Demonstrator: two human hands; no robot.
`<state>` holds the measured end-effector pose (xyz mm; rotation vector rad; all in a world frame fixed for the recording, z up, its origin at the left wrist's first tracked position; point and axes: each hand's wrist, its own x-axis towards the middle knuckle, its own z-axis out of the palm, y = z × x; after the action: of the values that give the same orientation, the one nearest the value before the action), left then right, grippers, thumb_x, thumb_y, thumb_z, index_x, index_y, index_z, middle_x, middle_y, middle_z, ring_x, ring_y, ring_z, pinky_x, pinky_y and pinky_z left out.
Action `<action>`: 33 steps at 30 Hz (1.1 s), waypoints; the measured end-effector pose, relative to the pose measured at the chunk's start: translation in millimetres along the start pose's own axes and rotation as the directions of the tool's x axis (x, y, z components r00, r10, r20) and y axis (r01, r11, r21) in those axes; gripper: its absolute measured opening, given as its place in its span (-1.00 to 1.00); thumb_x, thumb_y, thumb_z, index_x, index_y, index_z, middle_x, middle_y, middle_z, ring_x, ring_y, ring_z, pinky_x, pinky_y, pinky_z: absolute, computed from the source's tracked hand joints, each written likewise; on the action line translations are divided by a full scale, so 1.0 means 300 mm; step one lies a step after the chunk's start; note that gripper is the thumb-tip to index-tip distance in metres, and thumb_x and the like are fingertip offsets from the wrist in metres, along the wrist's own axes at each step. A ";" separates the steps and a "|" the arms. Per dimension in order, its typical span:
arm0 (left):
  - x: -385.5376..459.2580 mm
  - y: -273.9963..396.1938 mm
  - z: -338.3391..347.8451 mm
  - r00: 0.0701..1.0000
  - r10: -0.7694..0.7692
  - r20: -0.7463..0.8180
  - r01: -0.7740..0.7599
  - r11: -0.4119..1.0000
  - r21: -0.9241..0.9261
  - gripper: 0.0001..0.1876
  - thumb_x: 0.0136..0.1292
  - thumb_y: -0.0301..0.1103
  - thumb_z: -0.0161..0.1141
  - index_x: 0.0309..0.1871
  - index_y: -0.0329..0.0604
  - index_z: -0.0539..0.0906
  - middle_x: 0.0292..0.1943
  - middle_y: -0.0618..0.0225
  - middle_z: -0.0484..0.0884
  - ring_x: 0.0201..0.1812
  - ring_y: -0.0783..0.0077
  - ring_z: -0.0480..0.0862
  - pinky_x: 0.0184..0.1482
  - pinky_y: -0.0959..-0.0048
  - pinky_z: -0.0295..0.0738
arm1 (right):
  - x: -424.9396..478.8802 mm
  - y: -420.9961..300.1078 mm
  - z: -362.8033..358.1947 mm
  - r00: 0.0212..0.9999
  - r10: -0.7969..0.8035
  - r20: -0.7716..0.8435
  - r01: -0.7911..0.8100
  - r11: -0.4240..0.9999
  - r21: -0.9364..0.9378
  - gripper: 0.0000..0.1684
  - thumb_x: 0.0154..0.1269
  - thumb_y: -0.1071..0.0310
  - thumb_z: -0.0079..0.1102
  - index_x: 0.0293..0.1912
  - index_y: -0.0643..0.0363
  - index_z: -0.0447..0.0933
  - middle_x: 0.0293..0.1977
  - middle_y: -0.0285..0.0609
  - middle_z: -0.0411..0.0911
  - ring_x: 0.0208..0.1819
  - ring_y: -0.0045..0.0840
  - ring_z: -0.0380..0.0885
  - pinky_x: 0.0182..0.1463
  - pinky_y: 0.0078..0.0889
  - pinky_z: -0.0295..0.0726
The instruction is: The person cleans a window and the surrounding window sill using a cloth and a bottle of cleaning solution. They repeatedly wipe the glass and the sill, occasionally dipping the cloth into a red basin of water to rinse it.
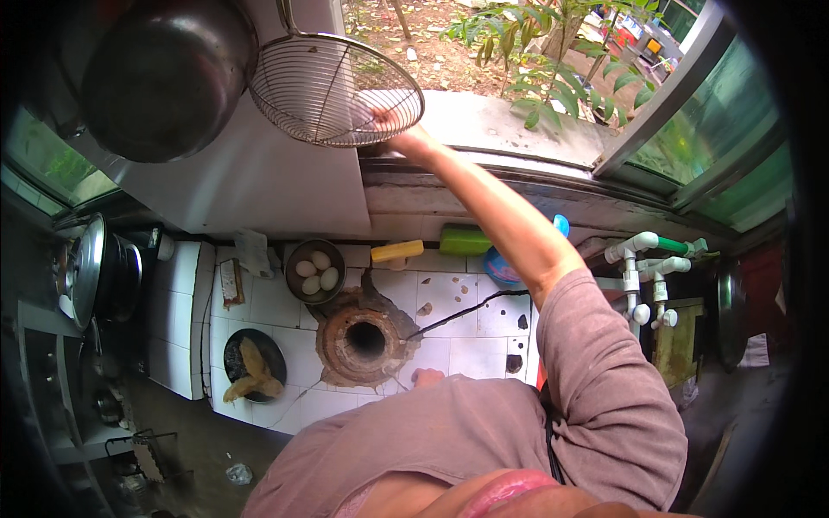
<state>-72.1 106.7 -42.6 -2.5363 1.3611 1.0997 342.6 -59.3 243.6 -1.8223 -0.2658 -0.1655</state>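
My right arm stretches up to the open window, with my right hand (pixel 401 139) at the sill, partly behind the mesh of a hanging wire strainer (pixel 304 84). Its fingers are blurred, and whether they grip anything cannot be made out. Low at the counter's near edge, my left hand (pixel 428 377) touches the white tiles (pixel 479 356); my shirt hides most of it. Just beyond it is a round clay stove opening (pixel 364 340) set in the tiled counter. Behind the opening, a dark bowl (pixel 289 283) holds several pale eggs (pixel 329 278).
A black pan (pixel 269 353) holds tan fibrous pieces, apparently loofah (pixel 252 369). A metal pot (pixel 168 84) hangs at upper left by a white panel (pixel 278 188). Along the back are a yellow object (pixel 397 250), a green block (pixel 464 239) and a blue basin (pixel 500 267). White pipes (pixel 631 278) stand at right.
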 end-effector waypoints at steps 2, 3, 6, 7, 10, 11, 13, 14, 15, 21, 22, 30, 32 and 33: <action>0.002 0.000 0.009 1.000 -0.020 0.010 0.020 1.000 -0.008 -0.77 0.18 -0.20 0.14 -0.23 -0.09 0.71 -0.27 0.26 0.68 -0.21 0.22 0.68 -0.33 -0.04 0.50 | 0.031 -0.156 0.007 0.942 -0.324 0.090 0.229 0.813 0.535 -0.73 0.09 0.26 0.38 -0.21 0.18 0.66 -0.44 -0.30 0.64 -0.37 -0.68 0.53 -0.27 -0.49 0.53; -0.005 -0.001 0.013 0.999 -0.032 0.016 0.033 0.999 -0.020 -0.77 0.18 -0.20 0.14 -0.23 -0.08 0.71 -0.28 0.27 0.68 -0.21 0.23 0.68 -0.33 -0.04 0.50 | 0.066 -0.235 -0.009 0.922 -0.375 0.099 0.271 0.806 0.526 -0.72 0.09 0.25 0.37 -0.20 0.17 0.65 -0.42 -0.28 0.64 -0.36 -0.65 0.53 -0.25 -0.48 0.53; -0.026 0.016 0.025 0.998 -0.047 0.035 0.048 0.998 -0.038 -0.77 0.18 -0.20 0.14 -0.23 -0.08 0.71 -0.28 0.27 0.68 -0.21 0.23 0.68 -0.33 -0.03 0.49 | 0.195 -0.410 -0.100 0.910 -0.408 0.076 0.366 0.875 0.318 -0.71 0.10 0.25 0.34 -0.17 0.16 0.64 -0.38 -0.23 0.64 -0.31 -0.57 0.55 -0.20 -0.44 0.53; -0.026 0.012 0.010 0.999 -0.011 0.036 0.011 1.000 -0.001 -0.77 0.18 -0.20 0.14 -0.23 -0.08 0.71 -0.28 0.28 0.68 -0.21 0.23 0.68 -0.33 -0.03 0.49 | 0.208 -0.477 -0.196 0.902 -0.431 0.032 0.415 0.884 0.214 -0.70 0.11 0.24 0.34 -0.16 0.15 0.63 -0.37 -0.22 0.64 -0.30 -0.55 0.55 -0.18 -0.43 0.53; -0.039 0.015 0.002 0.998 -0.022 0.057 0.021 1.000 0.004 -0.77 0.19 -0.19 0.13 -0.23 -0.07 0.70 -0.29 0.28 0.68 -0.21 0.24 0.68 -0.33 -0.02 0.48 | 0.285 -0.544 -0.234 0.857 -0.515 -0.010 0.515 0.856 0.049 -0.69 0.12 0.24 0.31 -0.13 0.14 0.62 -0.32 -0.17 0.64 -0.25 -0.47 0.57 -0.12 -0.39 0.53; -0.041 0.015 0.001 0.998 -0.026 0.064 0.026 1.000 0.001 -0.77 0.19 -0.19 0.13 -0.23 -0.07 0.70 -0.29 0.28 0.68 -0.21 0.24 0.67 -0.33 -0.02 0.48 | 0.285 -0.536 -0.216 0.846 -0.533 -0.016 0.533 0.846 -0.006 -0.68 0.12 0.24 0.30 -0.12 0.13 0.61 -0.31 -0.15 0.64 -0.23 -0.44 0.57 -0.10 -0.38 0.53; -0.039 0.016 0.001 0.997 -0.026 0.073 0.026 1.000 0.002 -0.77 0.19 -0.19 0.13 -0.23 -0.07 0.70 -0.29 0.29 0.67 -0.21 0.25 0.67 -0.33 -0.01 0.48 | 0.253 -0.489 -0.182 0.832 -0.555 -0.027 0.548 0.827 -0.125 -0.67 0.12 0.23 0.28 -0.10 0.12 0.60 -0.28 -0.12 0.64 -0.20 -0.39 0.58 -0.07 -0.35 0.53; -0.035 0.027 0.007 0.996 -0.047 0.076 0.049 0.999 -0.023 -0.77 0.19 -0.19 0.13 -0.23 -0.07 0.70 -0.29 0.29 0.67 -0.21 0.25 0.67 -0.33 -0.01 0.48 | 0.238 -0.437 -0.122 0.828 -0.560 -0.014 0.550 0.818 -0.165 -0.66 0.13 0.23 0.27 -0.09 0.11 0.59 -0.27 -0.11 0.64 -0.19 -0.36 0.59 -0.05 -0.34 0.53; -0.032 0.032 0.013 0.994 -0.066 0.083 0.070 0.997 -0.041 -0.77 0.19 -0.19 0.13 -0.23 -0.07 0.70 -0.30 0.29 0.67 -0.22 0.25 0.67 -0.33 -0.01 0.47 | 0.210 -0.363 -0.043 0.832 -0.555 0.002 0.540 0.809 -0.232 -0.66 0.13 0.23 0.26 -0.08 0.11 0.59 -0.25 -0.09 0.64 -0.17 -0.34 0.59 -0.03 -0.33 0.53; -0.031 0.047 -0.004 0.993 -0.077 0.090 0.081 0.996 -0.039 -0.77 0.20 -0.18 0.12 -0.24 -0.06 0.70 -0.31 0.30 0.67 -0.22 0.26 0.67 -0.33 0.01 0.46 | 0.031 -0.102 -0.131 0.983 -0.030 0.180 0.084 0.949 -0.302 -0.66 0.13 0.26 0.17 -0.06 0.08 0.59 -0.32 -0.08 0.66 -0.19 -0.33 0.64 -0.05 -0.26 0.59; -0.031 0.054 -0.006 0.993 -0.084 0.086 0.088 0.995 -0.045 -0.77 0.20 -0.18 0.12 -0.24 -0.06 0.70 -0.31 0.31 0.67 -0.22 0.26 0.67 -0.33 0.01 0.46 | 0.010 -0.155 -0.185 0.994 -0.030 0.104 0.035 0.998 -0.046 -0.70 0.18 0.29 0.13 -0.10 0.16 0.61 -0.39 -0.12 0.65 -0.28 -0.43 0.64 -0.13 -0.32 0.62; -0.030 0.050 -0.023 0.992 -0.093 0.086 0.096 0.995 -0.029 -0.77 0.21 -0.17 0.11 -0.24 -0.05 0.69 -0.32 0.32 0.66 -0.23 0.28 0.66 -0.32 0.03 0.44 | -0.003 -0.277 0.018 0.851 -0.525 -0.016 0.487 0.800 -0.350 -0.63 0.17 0.17 0.28 -0.16 0.27 0.56 -0.32 0.00 0.60 -0.22 -0.24 0.62 -0.16 -0.23 0.59; -0.031 0.051 -0.035 0.992 -0.097 0.081 0.099 0.995 -0.024 -0.77 0.21 -0.16 0.11 -0.24 -0.04 0.69 -0.32 0.33 0.66 -0.23 0.28 0.66 -0.32 0.04 0.44 | -0.077 -0.186 0.061 0.934 -0.354 0.048 0.323 0.779 -0.537 -0.72 0.09 0.27 0.27 -0.19 0.17 0.58 -0.26 0.03 0.59 -0.17 -0.08 0.58 -0.07 -0.15 0.56; -0.033 0.045 -0.037 0.992 -0.098 0.082 0.099 0.995 -0.013 -0.77 0.21 -0.16 0.11 -0.24 -0.04 0.69 -0.33 0.33 0.66 -0.23 0.29 0.66 -0.32 0.04 0.43 | -0.122 -0.083 0.058 0.900 -0.418 0.127 0.421 0.753 -0.505 -0.78 0.10 0.32 0.24 -0.21 0.14 0.58 -0.29 0.01 0.59 -0.19 -0.09 0.58 -0.08 -0.15 0.56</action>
<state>-79.4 101.3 -24.7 -2.5099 1.1985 1.1873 300.3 -39.9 253.0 -2.2808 -0.6950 -0.6010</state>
